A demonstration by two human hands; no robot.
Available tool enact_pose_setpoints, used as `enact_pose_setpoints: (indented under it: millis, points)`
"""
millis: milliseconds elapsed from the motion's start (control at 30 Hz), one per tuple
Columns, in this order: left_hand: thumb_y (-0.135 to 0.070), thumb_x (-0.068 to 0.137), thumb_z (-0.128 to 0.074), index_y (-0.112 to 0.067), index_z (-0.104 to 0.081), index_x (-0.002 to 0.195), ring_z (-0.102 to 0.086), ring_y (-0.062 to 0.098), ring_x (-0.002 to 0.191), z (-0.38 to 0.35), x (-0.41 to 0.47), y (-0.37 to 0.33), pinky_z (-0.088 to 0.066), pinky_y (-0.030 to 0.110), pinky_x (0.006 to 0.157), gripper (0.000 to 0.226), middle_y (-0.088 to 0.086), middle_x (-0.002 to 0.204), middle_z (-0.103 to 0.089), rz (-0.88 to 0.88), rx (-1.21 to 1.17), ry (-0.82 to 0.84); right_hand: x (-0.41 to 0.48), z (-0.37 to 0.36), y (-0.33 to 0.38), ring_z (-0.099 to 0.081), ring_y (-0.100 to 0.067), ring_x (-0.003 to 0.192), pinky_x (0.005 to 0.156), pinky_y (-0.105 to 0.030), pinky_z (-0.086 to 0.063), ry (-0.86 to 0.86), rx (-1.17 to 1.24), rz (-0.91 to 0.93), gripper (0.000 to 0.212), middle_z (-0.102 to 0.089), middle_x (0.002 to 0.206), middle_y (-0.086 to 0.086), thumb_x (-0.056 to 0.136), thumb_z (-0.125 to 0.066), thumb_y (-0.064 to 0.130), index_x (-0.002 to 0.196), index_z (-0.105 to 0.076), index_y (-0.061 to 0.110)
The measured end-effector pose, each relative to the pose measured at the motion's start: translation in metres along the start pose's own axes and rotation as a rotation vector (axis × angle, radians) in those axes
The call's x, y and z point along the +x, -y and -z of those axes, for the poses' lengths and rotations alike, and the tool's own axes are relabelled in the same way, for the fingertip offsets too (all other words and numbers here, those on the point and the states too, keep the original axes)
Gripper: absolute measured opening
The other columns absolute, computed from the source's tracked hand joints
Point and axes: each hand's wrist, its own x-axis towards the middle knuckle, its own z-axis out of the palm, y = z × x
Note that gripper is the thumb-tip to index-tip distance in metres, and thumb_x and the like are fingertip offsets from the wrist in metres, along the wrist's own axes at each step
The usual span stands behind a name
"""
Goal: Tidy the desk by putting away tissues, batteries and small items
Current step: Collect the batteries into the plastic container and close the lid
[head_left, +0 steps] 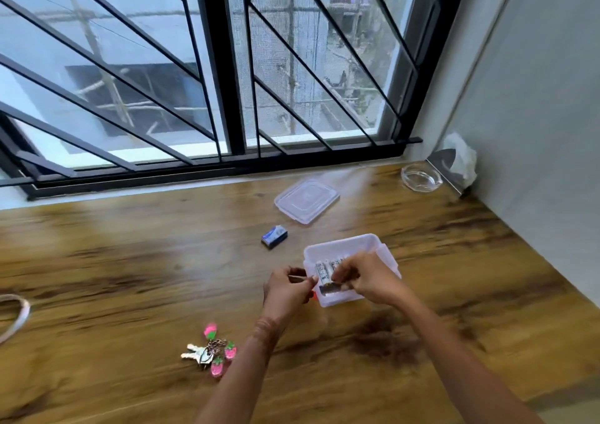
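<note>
Right hand (367,280) reaches into the clear box (373,245) with fingers curled, pinching the near end of the batteries (324,269) lying in it; left hand (287,287) sits at the box's 9 o'clock rim, thumb and forefinger drawn together, though blur hides whether they grip the rim or some thin pale scrap, so I cannot tell. The step in hand looks like stowing batteries; the box stands just right of centre on the desk (130,261), open.

Next, I judge, the right hand must let go and go for the blue block (274,237), probably one more battery, at 10 o'clock from the box; then the lid (306,199), at 11 o'clock, wants pressing on squarely.

Counted: one box; one lid; at least two batteries inside, perhaps more under the fingers; one blue block; one bunch of keys (198,354) at 8 o'clock with three pink charms; one glass dish (420,177) at 1 o'clock; one tissue (462,157) in the corner just beyond it; one white loop (16,318) far out at 9 o'clock.
</note>
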Motion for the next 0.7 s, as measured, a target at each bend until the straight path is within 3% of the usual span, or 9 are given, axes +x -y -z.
enact_pose_setpoints:
  millis: [100, 200, 300, 400, 533, 633, 700]
  points:
    - [-0.011, 0.082, -0.068, -0.020, -0.059, 0.069, -0.061, 0.013, 0.061, 0.002, -0.001, -0.001, -0.053, 0.019, 0.059, 0.018, 0.003, 0.067, -0.065, -0.015, 0.010, 0.010, 0.001, -0.001, -0.003, -0.064, -0.008, 0.083, 0.083, -0.015, -0.051, -0.089, 0.048, 0.007, 0.033, -0.070, 0.086, -0.002, 0.078, -0.051, -0.014, 0.089, -0.071, 0.010]
    - [-0.010, 0.081, -0.069, -0.020, -0.061, 0.066, -0.061, 0.015, 0.062, 0.005, -0.002, -0.001, -0.054, 0.027, 0.067, 0.019, 0.004, 0.066, -0.066, -0.010, 0.010, 0.017, -0.002, 0.003, -0.003, -0.061, 0.006, 0.069, 0.067, 0.000, -0.044, -0.205, 0.085, 0.037, 0.029, -0.071, 0.085, -0.005, 0.078, -0.054, -0.015, 0.087, -0.071, 0.006]
    - [-0.009, 0.080, -0.068, -0.019, -0.063, 0.067, -0.061, 0.014, 0.060, 0.014, -0.002, 0.003, -0.053, 0.023, 0.061, 0.018, 0.003, 0.065, -0.066, 0.004, -0.004, 0.009, -0.003, 0.014, -0.005, -0.058, 0.016, 0.064, 0.063, -0.001, -0.043, -0.341, 0.182, 0.060, 0.028, -0.069, 0.077, 0.001, 0.079, -0.055, -0.014, 0.085, -0.070, 0.008]
    - [-0.006, 0.081, -0.068, -0.015, -0.064, 0.075, -0.061, 0.015, 0.063, 0.030, -0.003, 0.010, -0.052, 0.017, 0.055, 0.011, 0.005, 0.069, -0.067, 0.044, -0.042, -0.002, -0.002, 0.030, -0.016, -0.059, 0.015, 0.065, 0.066, -0.002, -0.045, -0.455, 0.262, 0.031, 0.029, -0.067, 0.077, 0.008, 0.081, -0.056, -0.011, 0.084, -0.068, 0.015]
    - [-0.002, 0.081, -0.065, -0.011, -0.066, 0.079, -0.061, 0.014, 0.057, 0.057, -0.002, 0.020, -0.051, 0.016, 0.049, 0.009, 0.003, 0.063, -0.068, 0.084, -0.069, -0.041, 0.003, 0.038, -0.031, -0.060, 0.012, 0.064, 0.066, -0.003, -0.047, -0.511, 0.319, -0.022, 0.027, -0.069, 0.079, 0.003, 0.081, -0.059, -0.010, 0.084, -0.067, 0.015]
    - [0.002, 0.081, -0.063, -0.011, -0.066, 0.075, -0.061, 0.011, 0.048, 0.075, -0.002, 0.024, -0.052, 0.016, 0.047, 0.014, 0.001, 0.055, -0.067, 0.107, -0.094, -0.049, 0.007, 0.035, -0.033, -0.064, -0.001, 0.071, 0.068, -0.006, -0.049, -0.501, 0.354, -0.036, 0.027, -0.070, 0.082, -0.003, 0.080, -0.059, -0.011, 0.081, -0.065, 0.016]
    - [0.003, 0.081, -0.063, -0.010, -0.066, 0.075, -0.061, 0.012, 0.048, 0.084, -0.003, 0.026, -0.053, 0.017, 0.048, 0.015, 0.003, 0.056, -0.067, 0.109, -0.098, -0.053, 0.011, 0.031, -0.032, -0.066, -0.014, 0.080, 0.076, -0.017, -0.052, -0.477, 0.364, -0.045, 0.025, -0.070, 0.084, -0.006, 0.080, -0.059, -0.010, 0.083, -0.065, 0.014]
